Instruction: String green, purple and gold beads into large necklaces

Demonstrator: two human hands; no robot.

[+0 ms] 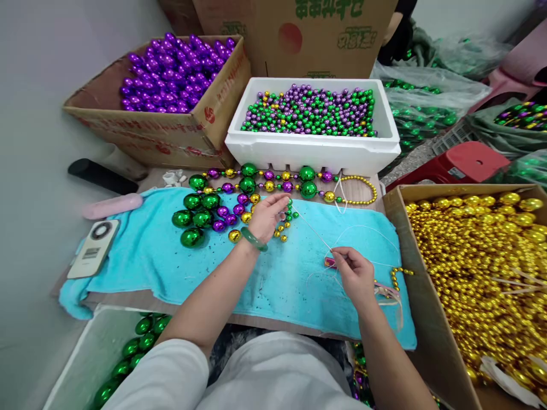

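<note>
My left hand (268, 217), with a green bangle (254, 239) on its wrist, pinches a small green bead (290, 202) over the towel. A thin white string (311, 229) runs taut from that bead to my right hand (354, 273), whose fingertips are closed on it. Just left of the right fingers lies a small pink-and-yellow object (329, 262), its kind unclear. Small green and gold beads (282, 230) sit beside my left hand, partly hidden by it. Large green beads (192, 237) and purple beads (219, 225) lie on the towel to the left.
Beyond the turquoise towel (294, 285) a bead necklace (269, 186) lies stretched out. A foam box (311, 151) of small beads stands behind. Cardboard boxes hold purple beads (171, 74) and gold beads (474, 267). A phone (94, 249) lies left; a red stool (474, 165) stands right.
</note>
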